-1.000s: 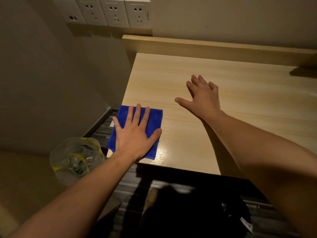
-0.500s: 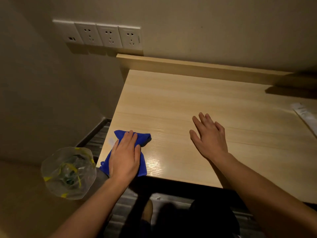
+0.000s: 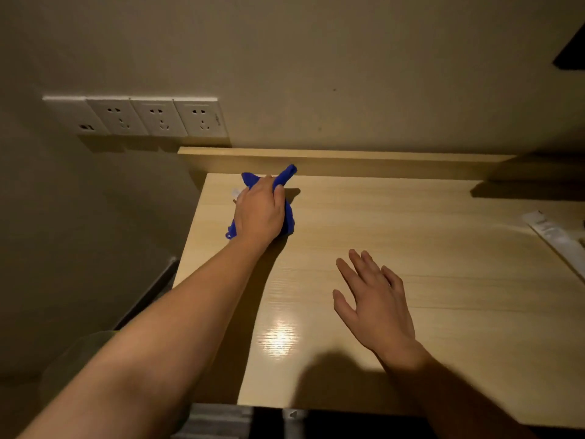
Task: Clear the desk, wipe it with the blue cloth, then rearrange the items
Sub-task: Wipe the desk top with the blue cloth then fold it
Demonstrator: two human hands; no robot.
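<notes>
Left grip (image 3: 259, 212) clutches the bunched blue cloth (image 3: 286, 178), largely hidden beneath it, at the tabletop's (image 3: 443, 248) upper-left corner. Right grip (image 3: 375, 307) is spread, holding nothing. White packet (image 3: 557, 237) is cut off at the right edge.

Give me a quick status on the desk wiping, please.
Left hand grips blue cloth at far-left corner of desk. Right hand open, palm down. White packet lies at right edge.

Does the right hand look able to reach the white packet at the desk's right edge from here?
Probably yes: the right hand is open and holds nothing, and only bare desk lies between it and the white packet.
</notes>
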